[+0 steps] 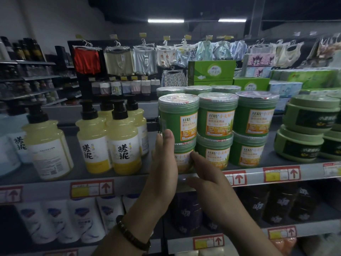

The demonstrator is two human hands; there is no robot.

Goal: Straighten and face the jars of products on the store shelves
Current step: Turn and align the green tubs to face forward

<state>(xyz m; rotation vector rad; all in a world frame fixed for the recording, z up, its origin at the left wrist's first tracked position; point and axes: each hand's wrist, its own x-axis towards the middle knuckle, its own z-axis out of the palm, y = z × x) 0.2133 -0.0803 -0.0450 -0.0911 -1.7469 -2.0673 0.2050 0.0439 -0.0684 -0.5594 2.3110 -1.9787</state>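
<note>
Bracelet (133, 235) on the wrist, the left hand (164, 159) lies flat with straight fingers against the lower green jar (184, 160). The right hand (208, 180) touches the jar's other side with extended fingertips. Orange-labelled, grey-green lidded, this jar sits at the shelf (129, 183) front under a matching upper jar (178, 119), with yellow pump bottles (122, 145) to the left.

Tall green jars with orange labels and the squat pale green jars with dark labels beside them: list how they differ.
The tall green jars with orange labels are narrow and high; the squat pale green jars with dark labels are low and wide. The tall jars are deeper green, the squat jars paler. Both kinds stand stacked two high on one shelf.
</note>
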